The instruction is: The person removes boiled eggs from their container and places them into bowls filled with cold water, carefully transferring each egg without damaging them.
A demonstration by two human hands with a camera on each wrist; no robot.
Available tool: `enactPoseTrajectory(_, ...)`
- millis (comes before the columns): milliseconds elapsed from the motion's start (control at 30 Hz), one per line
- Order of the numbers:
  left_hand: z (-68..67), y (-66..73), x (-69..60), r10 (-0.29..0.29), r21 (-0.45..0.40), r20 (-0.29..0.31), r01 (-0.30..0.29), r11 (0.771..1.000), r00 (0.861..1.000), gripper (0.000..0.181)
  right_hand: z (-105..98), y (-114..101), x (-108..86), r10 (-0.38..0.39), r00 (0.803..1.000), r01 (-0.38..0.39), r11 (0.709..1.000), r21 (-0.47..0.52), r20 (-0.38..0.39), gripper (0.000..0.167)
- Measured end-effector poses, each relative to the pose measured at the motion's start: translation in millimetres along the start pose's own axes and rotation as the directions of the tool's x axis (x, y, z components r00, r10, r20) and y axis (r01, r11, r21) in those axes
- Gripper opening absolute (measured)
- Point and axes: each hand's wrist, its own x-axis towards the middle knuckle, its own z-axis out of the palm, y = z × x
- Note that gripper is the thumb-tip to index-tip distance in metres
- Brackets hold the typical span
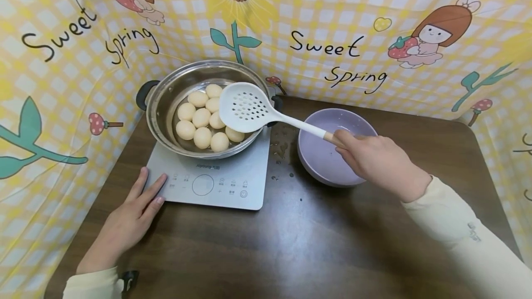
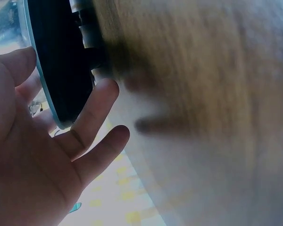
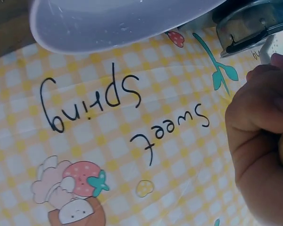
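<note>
My right hand grips the handle of a white slotted spoon with a wooden grip end. Its perforated head is above the right side of a steel pot and partly covers the eggs. Several pale eggs lie on the pot's bottom. The pot stands on a white induction cooker. At the cooker's front left corner rests my left hand, fingers extended and spread; the left wrist view shows the thumb at its edge. Below my right forearm and hand is a purple bowl.
Water drops dot the brown table between cooker and bowl. A yellow checked cloth hangs behind and at both sides. Black handles stick out from the pot's sides.
</note>
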Motion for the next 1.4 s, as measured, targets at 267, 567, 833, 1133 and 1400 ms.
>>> enactPoseTrajectory(267,0.4,2.7,-0.5,-0.008,-0.008,0.003,0.008,1.0,1.0,0.056,4.4,-5.2,12.0,-0.042,0.999,0.037,0.99,-0.135,-0.032,0.027)
enactPoseTrajectory(567,1.9,0.5,-1.1,-0.005,-0.01,-0.009,0.005,1.0,1.0,0.056,13.6,-7.1,19.3,-0.132,0.988,0.107,0.96,-0.258,-0.082,0.015)
enactPoseTrajectory(833,2.1,-0.2,-1.6,-0.007,-0.013,-0.015,0.007,1.0,1.0,0.056,18.7,-2.5,28.6,-0.225,0.968,0.185,0.939,-0.291,-0.113,0.007)
enactPoseTrajectory(1133,1.5,0.2,-2.1,-0.013,-0.016,-0.01,0.013,1.0,1.0,0.056,17.4,3.0,38.1,-0.249,0.964,0.214,0.935,-0.284,-0.09,0.013)
enactPoseTrajectory(1400,0.0,0.8,-2.0,-0.016,-0.019,-0.003,0.016,1.0,1.0,0.056,17.8,4.2,37.4,-0.236,0.969,0.209,0.938,-0.275,-0.07,0.013)
